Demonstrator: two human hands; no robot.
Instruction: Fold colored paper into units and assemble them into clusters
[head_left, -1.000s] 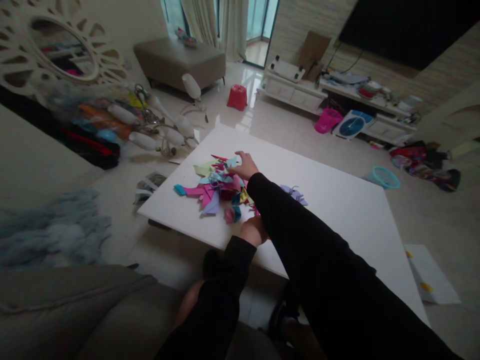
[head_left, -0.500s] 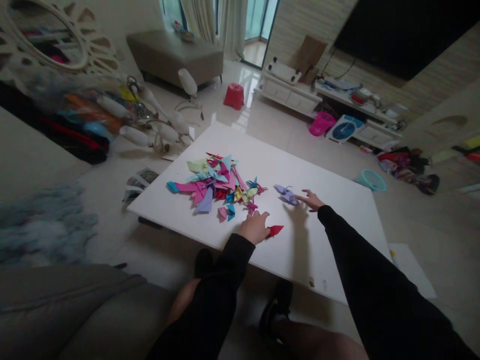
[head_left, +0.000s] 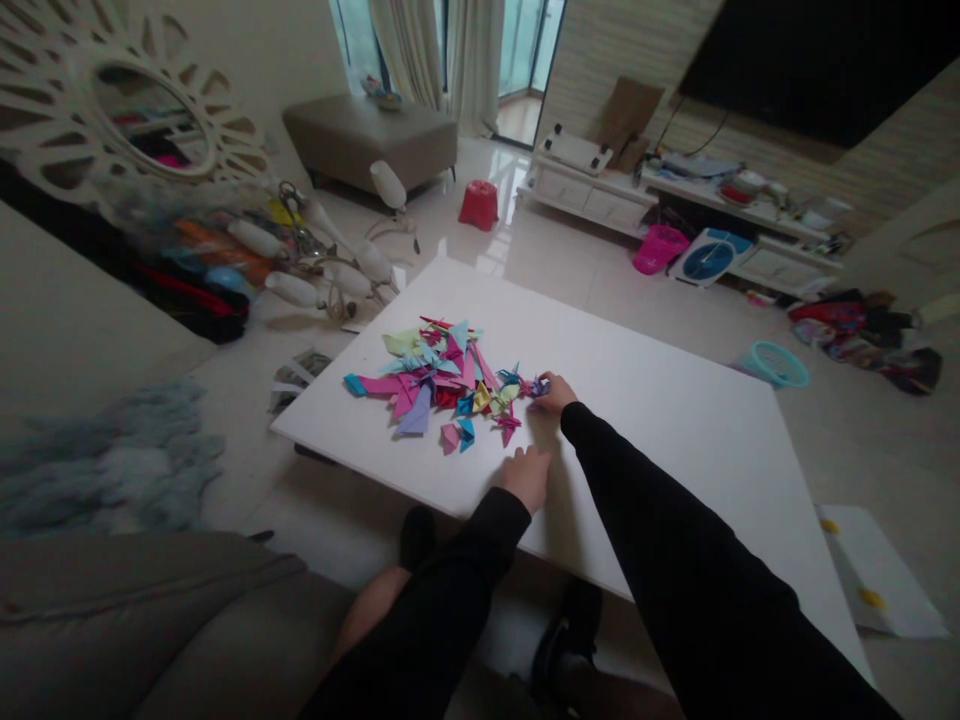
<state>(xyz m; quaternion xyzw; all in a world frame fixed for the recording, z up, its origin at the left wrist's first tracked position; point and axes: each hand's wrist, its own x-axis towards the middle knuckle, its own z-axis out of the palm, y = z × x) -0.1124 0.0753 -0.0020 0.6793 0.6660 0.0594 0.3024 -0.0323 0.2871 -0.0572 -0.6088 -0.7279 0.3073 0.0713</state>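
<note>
A heap of colourful folded-paper pieces (head_left: pixel 431 380), among them origami cranes, lies on the left part of the white table (head_left: pixel 660 430). At its right edge my right hand (head_left: pixel 555 393) has its fingers closed around a purple paper crane (head_left: pixel 538 387), mostly covered by the fingers. My left hand (head_left: pixel 527 475) rests low over the near edge of the table, fingers curled down; what is under them is hidden. Just beyond it lies a magenta paper crane (head_left: pixel 508 425). A pink piece (head_left: pixel 450 437) and a blue piece (head_left: pixel 466 434) sit at the heap's near side.
A grey sofa (head_left: pixel 150 620) is at the near left. Lamp parts (head_left: pixel 337 275) and bagged items stand on the floor left of the table. Beyond are a red stool (head_left: pixel 478 205), a pink bin (head_left: pixel 660 248) and a turquoise basket (head_left: pixel 780 365).
My right hand has moved left, bringing the purple crane to the heap's edge. The red crane that showed beside my left hand is now out of sight. The view has shifted slightly.
</note>
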